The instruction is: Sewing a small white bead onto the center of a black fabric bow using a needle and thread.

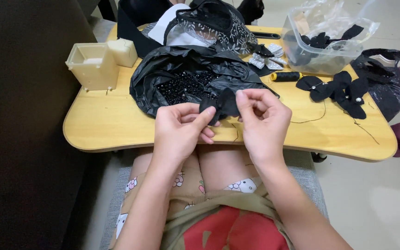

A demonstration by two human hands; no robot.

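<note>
I hold a small black fabric bow (221,104) between both hands, just above the near edge of the wooden lap desk (107,121) that sits across my knees. My left hand (181,127) pinches its left end, thumb and forefinger pressed together in a tight grip on the cloth, the other fingers curled underneath. My right hand (262,118) takes the right end the same way, its grip clamped on the fabric with the fingertips folded in over the top. Right behind the bow lies a crumpled black plastic bag (186,76), opened out on the desk and holding a heap of small shiny black beads (184,87). A thin dark thread (313,118) trails across the wood to the right of my hand. Farther right lie several finished black bows (336,90), some with a pale bead at the centre, and near them a spool of black thread (285,76) lying on its side. A clear plastic tub (322,48) with more black pieces stands at the far right, and a few small silver bows (267,58) rest beside it. At the far left corner stand two cream-coloured square boxes (93,65). A piece of black patterned lace (214,25) is draped at the back edge.
</note>
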